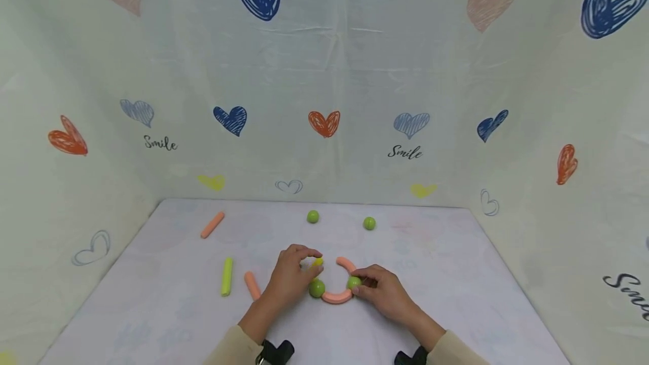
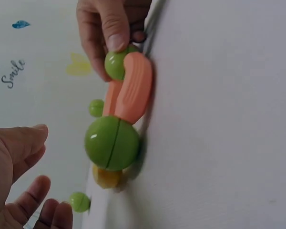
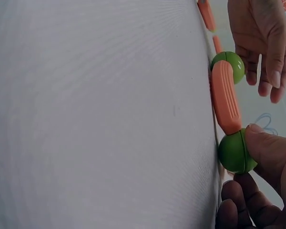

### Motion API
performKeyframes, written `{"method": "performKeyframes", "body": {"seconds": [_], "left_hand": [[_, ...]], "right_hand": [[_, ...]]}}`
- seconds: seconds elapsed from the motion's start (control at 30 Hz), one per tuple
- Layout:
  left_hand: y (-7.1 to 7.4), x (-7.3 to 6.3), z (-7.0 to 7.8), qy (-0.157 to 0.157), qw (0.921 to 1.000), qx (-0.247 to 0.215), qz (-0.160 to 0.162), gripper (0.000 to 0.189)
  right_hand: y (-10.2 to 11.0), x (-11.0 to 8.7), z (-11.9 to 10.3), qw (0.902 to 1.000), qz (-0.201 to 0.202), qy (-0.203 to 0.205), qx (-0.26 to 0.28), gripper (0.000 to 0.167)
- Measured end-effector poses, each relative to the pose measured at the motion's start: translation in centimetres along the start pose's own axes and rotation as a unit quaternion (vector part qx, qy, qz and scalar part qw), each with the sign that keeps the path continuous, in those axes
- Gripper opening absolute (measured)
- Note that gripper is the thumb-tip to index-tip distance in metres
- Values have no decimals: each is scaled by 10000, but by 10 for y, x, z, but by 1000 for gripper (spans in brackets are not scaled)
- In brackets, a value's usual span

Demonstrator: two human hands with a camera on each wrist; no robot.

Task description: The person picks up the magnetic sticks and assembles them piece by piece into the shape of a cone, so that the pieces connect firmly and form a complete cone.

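A partial ring of toy pieces lies on the table. In it a curved orange piece point(image 1: 337, 298) joins two green balls, the left ball point(image 1: 316, 288) and the right ball point(image 1: 354, 283). My right hand point(image 1: 383, 292) pinches the right ball between thumb and fingers, as the right wrist view shows. Beyond that ball extends another curved orange piece point(image 1: 345, 263). A yellow piece point(image 2: 107, 176) adjoins the left ball. Over it hovers my left hand point(image 1: 293, 272), fingers spread and holding nothing; in the left wrist view its fingertips point(image 2: 39, 130) are apart from the pieces.
Two loose green balls, one point(image 1: 312, 217) and another point(image 1: 369, 223), sit toward the back of the table point(image 1: 436, 263). To the left lie a green stick point(image 1: 226, 277), an orange stick point(image 1: 212, 225) and another orange stick point(image 1: 252, 285) beside my left forearm. A heart-print curtain point(image 1: 355, 72) surrounds the table.
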State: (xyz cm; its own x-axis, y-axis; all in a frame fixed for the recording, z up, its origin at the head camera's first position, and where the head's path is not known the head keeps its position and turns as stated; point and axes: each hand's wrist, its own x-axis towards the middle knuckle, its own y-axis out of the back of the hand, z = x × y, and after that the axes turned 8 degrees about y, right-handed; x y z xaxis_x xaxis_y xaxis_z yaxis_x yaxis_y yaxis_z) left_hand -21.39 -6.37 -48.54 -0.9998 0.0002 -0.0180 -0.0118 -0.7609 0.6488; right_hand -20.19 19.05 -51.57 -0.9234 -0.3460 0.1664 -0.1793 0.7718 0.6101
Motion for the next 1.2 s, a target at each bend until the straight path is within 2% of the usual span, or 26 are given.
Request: {"method": "performKeyframes", "body": {"seconds": [0.1,0.27,0.6,0.9,1.2], "left_hand": [[5,15,3,188,9996,-215,52,23],[12,43,5,81,9986,-512,125,27],[16,98,-1,167,9941,-1067,70,38],[16,129,-15,159,9969,-764,-67,44],[0,144,-17,277,9985,-474,-88,45]], "right_hand": [[0,0,0,10000,-20,-10,59,31],[1,0,-1,9999,-7,-86,91,32],[1,-1,2,9996,23,-66,283,32],[-1,-2,6,9985,87,-69,541,31],[1,-4,4,9982,120,-80,588,31]]}}
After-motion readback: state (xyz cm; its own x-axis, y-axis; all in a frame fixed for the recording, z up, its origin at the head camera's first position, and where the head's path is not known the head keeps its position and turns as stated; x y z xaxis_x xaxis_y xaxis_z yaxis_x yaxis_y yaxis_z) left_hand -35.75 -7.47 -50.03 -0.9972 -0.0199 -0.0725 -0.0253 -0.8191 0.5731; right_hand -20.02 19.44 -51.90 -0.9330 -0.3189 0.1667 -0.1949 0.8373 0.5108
